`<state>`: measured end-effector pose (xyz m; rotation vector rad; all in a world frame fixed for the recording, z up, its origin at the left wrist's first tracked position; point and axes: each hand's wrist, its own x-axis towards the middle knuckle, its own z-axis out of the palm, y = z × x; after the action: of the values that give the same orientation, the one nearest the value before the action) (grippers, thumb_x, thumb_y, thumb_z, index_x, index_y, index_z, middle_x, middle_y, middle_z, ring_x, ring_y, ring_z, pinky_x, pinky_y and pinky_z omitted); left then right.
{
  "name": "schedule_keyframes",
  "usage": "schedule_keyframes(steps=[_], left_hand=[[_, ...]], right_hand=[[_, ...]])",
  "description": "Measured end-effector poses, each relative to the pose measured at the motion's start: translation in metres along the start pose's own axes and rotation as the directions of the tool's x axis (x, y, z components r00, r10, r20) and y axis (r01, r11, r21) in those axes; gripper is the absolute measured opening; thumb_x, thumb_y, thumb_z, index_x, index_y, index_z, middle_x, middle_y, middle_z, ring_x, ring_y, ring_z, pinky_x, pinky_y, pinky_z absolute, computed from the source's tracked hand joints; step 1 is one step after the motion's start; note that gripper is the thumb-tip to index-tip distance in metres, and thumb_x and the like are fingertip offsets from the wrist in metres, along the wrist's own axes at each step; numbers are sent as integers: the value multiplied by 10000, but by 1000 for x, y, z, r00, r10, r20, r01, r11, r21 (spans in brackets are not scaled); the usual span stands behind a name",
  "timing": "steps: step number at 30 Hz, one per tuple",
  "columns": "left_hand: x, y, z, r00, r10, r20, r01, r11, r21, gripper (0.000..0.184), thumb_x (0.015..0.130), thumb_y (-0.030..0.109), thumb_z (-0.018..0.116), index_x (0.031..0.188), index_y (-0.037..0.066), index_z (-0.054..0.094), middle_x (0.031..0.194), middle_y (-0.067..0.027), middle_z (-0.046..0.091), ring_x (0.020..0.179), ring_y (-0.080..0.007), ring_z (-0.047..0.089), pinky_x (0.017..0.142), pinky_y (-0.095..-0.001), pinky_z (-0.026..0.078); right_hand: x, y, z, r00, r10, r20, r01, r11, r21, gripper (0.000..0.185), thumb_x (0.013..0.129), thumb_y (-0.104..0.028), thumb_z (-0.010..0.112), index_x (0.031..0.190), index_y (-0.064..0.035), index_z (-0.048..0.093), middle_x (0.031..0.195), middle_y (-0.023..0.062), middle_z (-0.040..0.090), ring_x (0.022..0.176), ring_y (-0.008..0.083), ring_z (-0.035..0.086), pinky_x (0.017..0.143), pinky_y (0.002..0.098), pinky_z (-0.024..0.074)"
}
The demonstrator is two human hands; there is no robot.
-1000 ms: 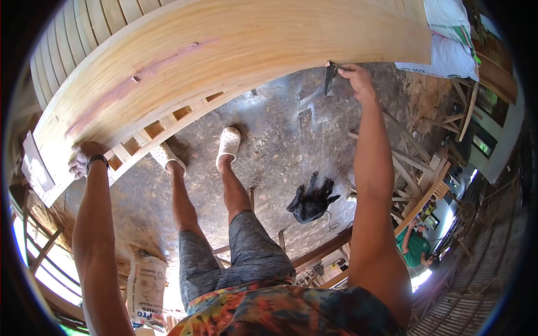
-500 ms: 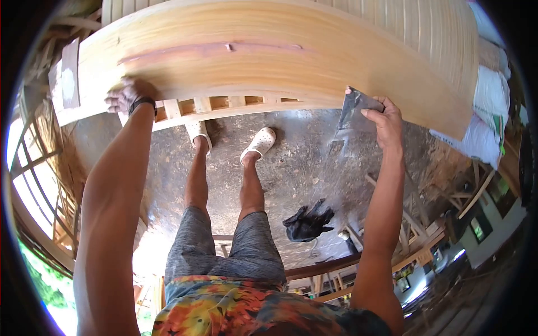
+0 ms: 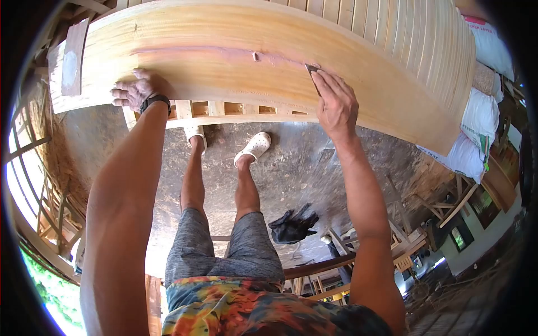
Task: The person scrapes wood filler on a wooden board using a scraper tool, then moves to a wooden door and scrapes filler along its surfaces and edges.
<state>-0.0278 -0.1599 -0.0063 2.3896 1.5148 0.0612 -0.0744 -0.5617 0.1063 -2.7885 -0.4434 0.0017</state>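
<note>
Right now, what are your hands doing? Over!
Right hand gripping scraper at end of pink streak. Left hand open on wooden board. Small lump sits on streak.

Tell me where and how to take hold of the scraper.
Take the scraper by its rear, from the near side, where the right hand has it, fingers over one face, thumb opposing. It looks thin and flat, and its exposed far corner lies by the pink streak on the wooden panel, so that end is probably best left free.

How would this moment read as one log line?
left hand: spread, palm down on wooden panel | right hand: gripping dark scraper near pink streak | small lump: on streak
</note>
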Motion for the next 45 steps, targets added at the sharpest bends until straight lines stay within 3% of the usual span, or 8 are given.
schedule_keyframes(steps=[3, 14, 23, 25, 26, 28, 34, 45], left_hand=[[5, -6, 6, 1000, 10, 5, -10, 1000, 23, 876, 955, 591, 291, 1603, 40, 81, 1679, -177, 50, 1542, -399, 18, 1254, -482, 58], [0, 0, -2, 1000, 1, 26, -2, 1000, 31, 859, 965, 568, 313, 1602, 42, 82, 1680, -174, 36, 1540, -409, 8, 1254, -495, 54], [12, -16, 15, 999, 38, -11, -38, 998, 51, 883, 952, 599, 315, 1601, 39, 101, 1678, -181, 45, 1539, -412, 12, 1254, -498, 53], [7, -15, 14, 999, 33, -8, -33, 999, 19, 891, 947, 606, 317, 1601, 40, 102, 1677, -184, 48, 1537, -419, 13, 1253, -501, 58], [8, -14, 15, 999, 37, -14, -36, 999, 10, 890, 947, 603, 315, 1601, 39, 100, 1676, -186, 48, 1536, -422, 14, 1253, -501, 59], [7, -14, 14, 999, 38, -22, -38, 999, 0, 888, 948, 601, 313, 1601, 38, 97, 1676, -188, 49, 1535, -426, 16, 1253, -502, 59], [13, -19, 17, 999, 37, -7, -37, 999, 14, 924, 933, 639, 321, 1603, 44, 94, 1676, -190, 47, 1535, -425, 17, 1253, -498, 58], [5, -8, 8, 1000, 25, -15, -24, 999, 42, 869, 975, 589, 303, 1596, 17, 96, 1674, -195, 62, 1532, -425, 56, 1250, -485, 62]], right_hand=[[-11, -4, 17, 994, -36, -106, 28, 996, -80, 396, 827, 16, 604, 1205, -59, 691, 1221, 112, 689, 1146, 303, 637, 935, 433, 497], [-20, -16, 47, 998, 2, -60, -13, 983, -181, 400, 867, -20, 590, 1242, -116, 692, 1289, 58, 677, 1234, 241, 595, 939, 425, 435], [8, -26, 0, 980, 71, 184, -63, 997, -48, 387, 816, 38, 580, 1155, -78, 727, 1213, 118, 710, 1137, 264, 662, 953, 428, 470], [16, -36, -23, 879, 235, 415, -290, 954, 73, 369, 806, 52, 584, 1147, -21, 705, 1184, 152, 712, 1131, 325, 660, 930, 445, 509], [10, -31, -19, 877, 240, 415, -293, 954, 67, 369, 806, 52, 584, 1147, -21, 705, 1184, 152, 712, 1131, 325, 660, 930, 445, 509], [-4, -16, -3, 982, 175, 71, -180, 981, 68, 385, 817, 50, 570, 1179, -6, 688, 1212, 169, 697, 1151, 347, 650, 962, 461, 518], [-16, 5, 25, 994, 36, -103, -47, 992, -113, 505, 833, 77, 522, 1312, -36, 633, 1322, 163, 642, 1253, 343, 596, 1070, 462, 468], [-26, 3, 32, 996, 89, 16, -85, 980, -181, 404, 875, -14, 540, 1252, -66, 677, 1295, 126, 670, 1261, 291, 597, 1081, 484, 419]])
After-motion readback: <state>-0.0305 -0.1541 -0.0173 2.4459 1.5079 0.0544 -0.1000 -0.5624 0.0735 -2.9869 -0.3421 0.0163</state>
